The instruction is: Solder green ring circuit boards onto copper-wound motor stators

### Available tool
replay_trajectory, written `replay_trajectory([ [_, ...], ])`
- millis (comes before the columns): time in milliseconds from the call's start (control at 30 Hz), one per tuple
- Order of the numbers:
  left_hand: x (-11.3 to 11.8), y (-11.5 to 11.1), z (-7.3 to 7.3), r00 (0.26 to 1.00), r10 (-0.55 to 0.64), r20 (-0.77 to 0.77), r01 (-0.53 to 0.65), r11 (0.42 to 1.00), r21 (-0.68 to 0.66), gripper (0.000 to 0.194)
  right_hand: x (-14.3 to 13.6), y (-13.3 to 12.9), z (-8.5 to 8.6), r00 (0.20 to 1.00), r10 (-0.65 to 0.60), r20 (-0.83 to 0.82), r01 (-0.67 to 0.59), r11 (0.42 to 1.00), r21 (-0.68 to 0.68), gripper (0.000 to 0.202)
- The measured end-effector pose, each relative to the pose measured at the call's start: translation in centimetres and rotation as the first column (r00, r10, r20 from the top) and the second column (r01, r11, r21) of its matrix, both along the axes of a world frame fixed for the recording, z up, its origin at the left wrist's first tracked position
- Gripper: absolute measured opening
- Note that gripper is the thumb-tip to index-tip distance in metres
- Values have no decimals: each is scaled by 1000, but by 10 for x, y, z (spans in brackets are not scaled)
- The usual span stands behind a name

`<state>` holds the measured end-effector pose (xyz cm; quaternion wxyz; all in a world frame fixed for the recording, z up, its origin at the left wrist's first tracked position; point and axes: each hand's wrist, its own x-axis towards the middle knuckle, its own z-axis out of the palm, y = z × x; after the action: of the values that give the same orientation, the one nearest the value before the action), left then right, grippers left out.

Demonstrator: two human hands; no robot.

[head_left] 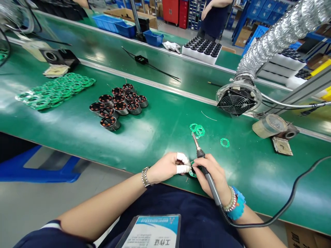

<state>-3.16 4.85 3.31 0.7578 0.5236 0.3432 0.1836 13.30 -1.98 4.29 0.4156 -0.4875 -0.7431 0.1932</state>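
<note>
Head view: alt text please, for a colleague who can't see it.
Right hand grips a soldering iron while the left hand, fingertips taped white, pinches a green ring board at the green bench edge. Wound coils sit further back.

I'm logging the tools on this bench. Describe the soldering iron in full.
The soldering iron has a black handle, a metal shaft and a pointed tip aimed away from the person, toward loose green rings. The right hand grips it like a pen, tilted over the green bench. A black cable runs from its rear and curves away right.
</note>
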Motion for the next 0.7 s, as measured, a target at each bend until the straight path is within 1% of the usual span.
replay_trajectory([
  [167, -1, -5, -1, 999, 39, 16, -40, 999, 20, 14, -5, -3, -4, 999, -14, 29, 14, 1000, 26, 28],
  [233, -2, -6, -2, 999, 40, 16, -40, 998, 41, 13, -6, -4, -3, 999, -18, 31, 17, 999, 30, 29],
  [300, -3, -6, -3, 1000, 28, 1, -28, 999, 44, 13, -3, -5, 0, 999, -40, 19, 40, 999, 7, 27],
  [433, -5, -4, -7, 1000, 2, -23, 0, 999, 52, 14, 9, -13, 6, 995, -91, -47, 89, 995, -39, 22],
  [500, -6, -3, -8, 1000, -1, -25, 3, 998, 60, 13, 16, -19, 10, 995, -78, -64, 75, 996, -53, 23],
  [633, -6, -2, -7, 1000, -9, -28, 11, 998, 58, 11, 27, -28, 22, 997, -35, -66, 31, 998, -49, 33],
  [700, -5, -2, -7, 999, -10, -34, 12, 999, 53, 10, 30, -31, 29, 996, -34, -88, 28, 998, -62, 30],
])
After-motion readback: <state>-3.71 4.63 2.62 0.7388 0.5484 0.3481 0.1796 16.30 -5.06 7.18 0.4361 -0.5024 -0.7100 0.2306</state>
